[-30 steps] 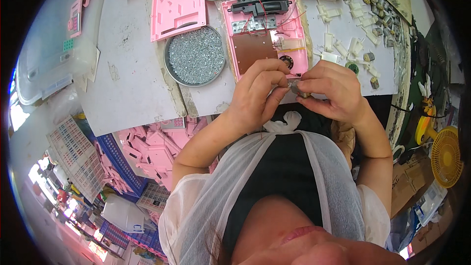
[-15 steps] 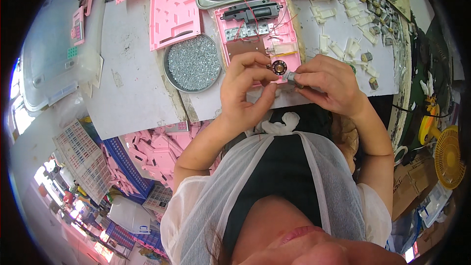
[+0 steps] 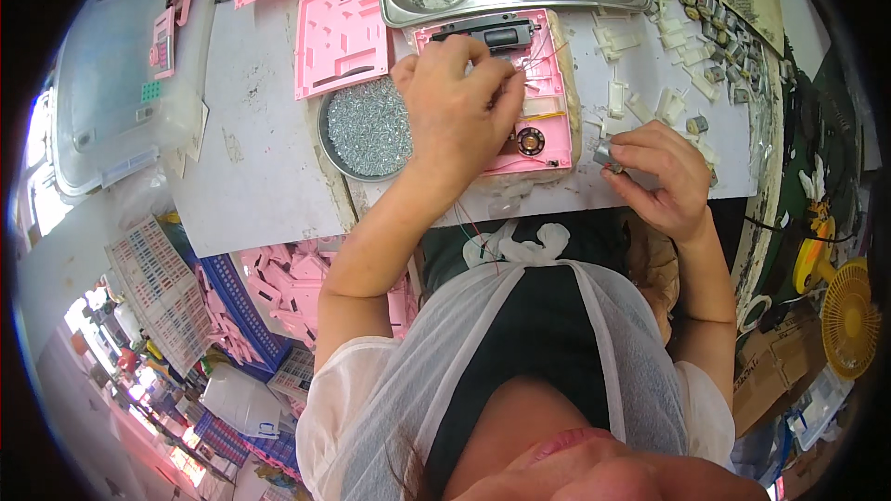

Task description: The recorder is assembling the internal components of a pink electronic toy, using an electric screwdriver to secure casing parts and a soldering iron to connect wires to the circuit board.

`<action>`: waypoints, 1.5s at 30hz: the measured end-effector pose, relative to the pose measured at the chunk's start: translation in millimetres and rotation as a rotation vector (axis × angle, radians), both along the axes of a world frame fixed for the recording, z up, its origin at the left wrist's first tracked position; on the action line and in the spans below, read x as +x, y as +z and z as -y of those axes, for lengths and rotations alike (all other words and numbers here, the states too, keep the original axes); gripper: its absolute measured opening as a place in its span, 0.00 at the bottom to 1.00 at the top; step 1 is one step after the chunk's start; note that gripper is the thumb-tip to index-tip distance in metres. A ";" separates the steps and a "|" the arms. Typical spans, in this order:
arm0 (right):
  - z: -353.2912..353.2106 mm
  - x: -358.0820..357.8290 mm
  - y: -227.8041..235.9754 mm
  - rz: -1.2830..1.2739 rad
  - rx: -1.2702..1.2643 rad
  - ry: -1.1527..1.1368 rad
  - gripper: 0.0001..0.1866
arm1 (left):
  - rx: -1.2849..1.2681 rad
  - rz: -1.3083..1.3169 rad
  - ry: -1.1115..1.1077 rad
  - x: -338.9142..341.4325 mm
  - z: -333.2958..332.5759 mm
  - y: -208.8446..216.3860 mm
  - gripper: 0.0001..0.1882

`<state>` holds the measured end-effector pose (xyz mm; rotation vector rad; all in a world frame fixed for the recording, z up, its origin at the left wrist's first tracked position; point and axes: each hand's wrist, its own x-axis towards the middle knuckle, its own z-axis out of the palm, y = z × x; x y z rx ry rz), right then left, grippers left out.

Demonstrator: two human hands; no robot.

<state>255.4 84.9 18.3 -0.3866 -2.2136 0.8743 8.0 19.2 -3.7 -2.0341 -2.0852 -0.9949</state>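
A pink plastic casing point(image 3: 554, 83) lies open in front of me, partly covered by my left hand point(image 3: 455, 107). The left fingers are curled together over its inside; what they hold, if anything, is hidden. A black mechanism point(image 3: 506, 35) sits at the casing's far end, and a small round speaker point(image 3: 530, 141) at its near end. Thin red wires cross the casing's right side. To the right of the casing, my right hand point(image 3: 666, 176) pinches a small silver motor point(image 3: 606, 156) between thumb and fingers, above the table.
A round dish of small screws point(image 3: 367, 130) stands left of the casing. Pink panels point(image 3: 342, 32) lie beyond it. A steel tray point(image 3: 520, 0) with small parts sits at the back. White plastic pieces point(image 3: 615, 97) and several motors point(image 3: 733, 51) are scattered at right.
My left hand has moved up and away from the speaker to the casing's upper left. My right hand has drawn right with the motor, apart from the casing.
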 end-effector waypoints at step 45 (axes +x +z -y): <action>-21.5 -105.7 -8.4 0.321 0.243 -0.161 0.13 | -0.088 0.653 -0.175 -32.7 -4.6 3.6 0.05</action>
